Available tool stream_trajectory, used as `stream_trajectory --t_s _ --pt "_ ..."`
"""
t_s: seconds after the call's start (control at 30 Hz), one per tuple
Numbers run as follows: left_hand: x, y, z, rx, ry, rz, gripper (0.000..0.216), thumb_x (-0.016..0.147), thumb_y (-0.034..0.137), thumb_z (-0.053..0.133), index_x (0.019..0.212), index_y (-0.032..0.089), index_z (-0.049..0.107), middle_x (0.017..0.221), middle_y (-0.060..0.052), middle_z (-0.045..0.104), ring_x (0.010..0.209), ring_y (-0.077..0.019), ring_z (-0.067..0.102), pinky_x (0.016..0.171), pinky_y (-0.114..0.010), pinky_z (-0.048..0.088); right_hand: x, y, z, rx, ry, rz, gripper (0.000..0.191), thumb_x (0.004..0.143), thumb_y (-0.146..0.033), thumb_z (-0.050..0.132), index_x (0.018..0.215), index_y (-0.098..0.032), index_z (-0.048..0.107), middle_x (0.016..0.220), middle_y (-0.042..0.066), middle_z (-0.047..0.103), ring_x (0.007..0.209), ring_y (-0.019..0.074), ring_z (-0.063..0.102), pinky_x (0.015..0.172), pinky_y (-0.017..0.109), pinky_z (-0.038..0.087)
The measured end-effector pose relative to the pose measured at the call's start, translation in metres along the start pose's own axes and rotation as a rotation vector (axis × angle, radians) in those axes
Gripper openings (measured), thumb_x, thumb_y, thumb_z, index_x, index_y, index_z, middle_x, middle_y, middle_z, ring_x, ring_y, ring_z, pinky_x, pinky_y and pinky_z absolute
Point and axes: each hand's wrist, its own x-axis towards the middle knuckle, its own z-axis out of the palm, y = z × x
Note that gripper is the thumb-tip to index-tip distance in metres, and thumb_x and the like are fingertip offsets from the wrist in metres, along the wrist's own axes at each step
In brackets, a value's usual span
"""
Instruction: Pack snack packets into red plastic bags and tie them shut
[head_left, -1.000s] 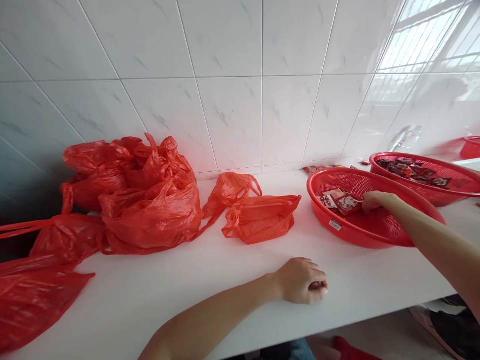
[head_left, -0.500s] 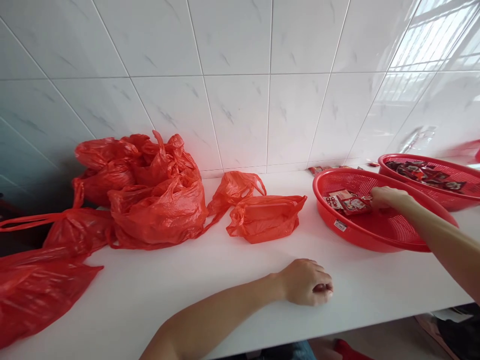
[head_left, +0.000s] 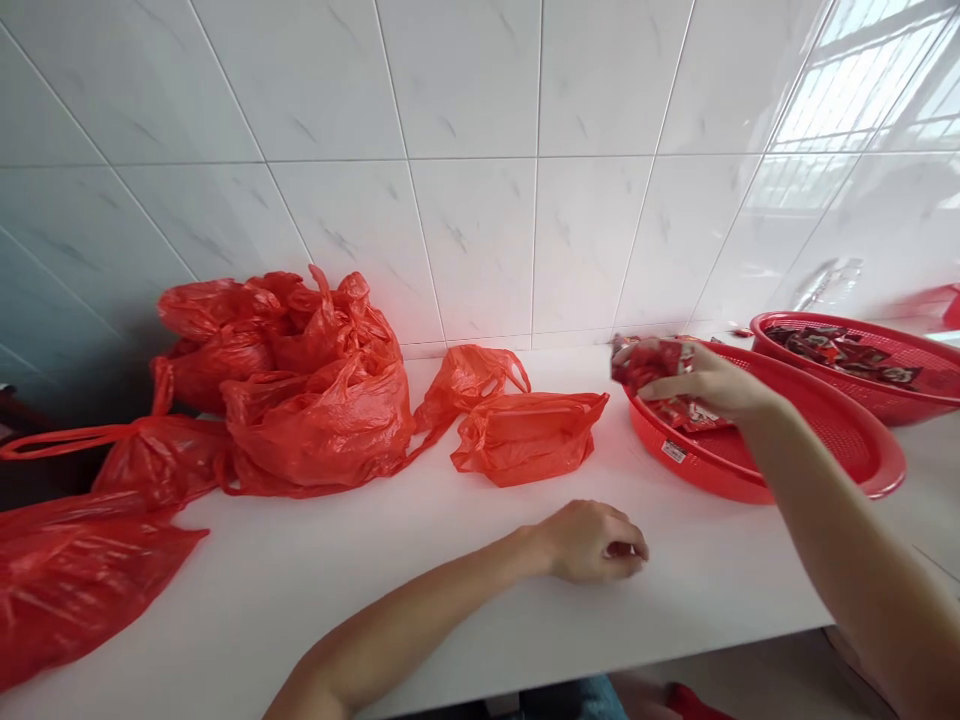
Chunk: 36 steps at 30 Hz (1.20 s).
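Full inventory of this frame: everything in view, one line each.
plastic bags: heap, count unclear, red, left end of the counter by the wall
crumpled bag: one, red, mid-counter
filled bag: one, red, just in front of the crumpled bag
near basket: one, red, right of the counter
far basket: one, red, behind the near basket, dark packets inside
snack packets: a few, red and white, in the right hand
counter: one, white
tiled wall: white, behind the counter
left hand: curled, resting on the counter
right hand: gripping the snack packets over the near basket's left rim
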Motion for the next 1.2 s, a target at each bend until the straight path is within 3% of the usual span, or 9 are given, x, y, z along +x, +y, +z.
stream_trajectory --t_s 0.1,0.2,0.27,0.4,0.53,0.7,0.83,1.0,1.2 --pt "-0.017 0.001 -0.029 0.048 0.268 -0.073 0.012 0.088 0.019 0.062 0.089 0.018 0.073 0.085 -0.003 0.074 0.075 -0.0141 0.066 0.075 -0.023 0.051 0.015 0.005 0.035 0.051 -0.189 -0.022 0.036 0.067 -0.022 0.080 0.102 -0.019 0.073 0.098 0.004 0.073 0.096 0.0215 0.065 0.088 0.032 0.049" --pt "-0.039 -0.005 -0.054 0.221 0.593 -0.236 0.014 0.089 0.017 0.057 0.086 0.018 0.071 0.086 -0.005 0.073 0.081 -0.0181 0.067 0.079 -0.029 0.052 0.032 0.020 0.062 0.121 -0.260 0.034 0.037 0.063 -0.021 0.082 0.099 -0.017 0.075 0.089 0.002 0.073 0.087 0.0193 0.064 0.082 0.030 0.050" --pt "-0.054 -0.013 -0.065 0.369 0.696 -0.383 0.017 0.091 0.017 0.053 0.087 0.018 0.070 0.088 -0.007 0.072 0.086 -0.0219 0.066 0.082 -0.034 0.053 0.043 0.032 0.076 0.196 -0.292 0.056 0.037 0.062 -0.020 0.083 0.098 -0.017 0.075 0.088 0.001 0.072 0.084 0.0174 0.064 0.079 0.029 0.051" --pt "-0.073 -0.031 -0.071 0.462 0.687 -0.630 0.022 0.090 0.011 0.050 0.102 0.018 0.068 0.098 -0.009 0.072 0.096 -0.0253 0.067 0.087 -0.040 0.054 0.055 0.052 0.101 0.323 -0.355 0.149 0.037 0.064 -0.027 0.085 0.098 -0.018 0.073 0.081 0.000 0.071 0.072 0.0153 0.065 0.068 0.028 0.053" --pt "-0.080 -0.040 -0.064 0.436 0.668 -0.711 0.044 0.079 0.009 0.064 0.122 0.017 0.061 0.108 -0.010 0.071 0.105 -0.0278 0.067 0.091 -0.041 0.055 0.059 0.067 0.122 0.407 -0.194 0.262 0.034 0.062 -0.036 0.090 0.085 -0.018 0.073 0.081 0.003 0.073 0.080 0.0185 0.069 0.073 0.029 0.056" --pt "-0.084 -0.039 -0.061 0.380 0.588 -0.717 0.060 0.074 0.009 0.066 0.133 0.016 0.054 0.118 -0.013 0.068 0.113 -0.0310 0.065 0.098 -0.045 0.053 0.062 0.080 0.134 0.557 0.079 0.311 0.041 0.054 -0.047 0.094 0.068 -0.019 0.066 0.067 0.000 0.067 0.068 0.0157 0.064 0.061 0.026 0.055" --pt "-0.085 -0.038 -0.057 0.342 0.635 -0.645 0.072 0.074 0.011 0.067 0.142 0.015 0.044 0.129 -0.017 0.064 0.124 -0.0333 0.059 0.104 -0.050 0.050 0.061 0.083 0.140 0.632 0.153 0.248 0.046 0.054 -0.054 0.092 0.070 -0.020 0.065 0.074 0.001 0.069 0.078 0.0185 0.066 0.070 0.028 0.059" --pt "-0.083 -0.040 -0.047 0.261 0.737 -0.532 0.075 0.083 0.026 0.067 0.150 0.019 0.035 0.134 -0.016 0.061 0.126 -0.0321 0.059 0.103 -0.049 0.052 0.060 0.082 0.153 0.701 0.288 0.178 0.049 0.049 -0.053 0.093 0.069 -0.021 0.063 0.078 0.001 0.067 0.091 0.0219 0.066 0.079 0.033 0.062" --pt "-0.075 -0.044 -0.047 0.239 0.719 -0.583 0.060 0.085 0.032 0.067 0.140 0.018 0.048 0.117 -0.014 0.070 0.110 -0.0304 0.067 0.092 -0.046 0.057 0.058 0.081 0.156 0.651 0.306 0.149 0.044 0.054 -0.048 0.091 0.076 -0.021 0.064 0.080 0.001 0.068 0.089 0.0215 0.067 0.079 0.036 0.062"
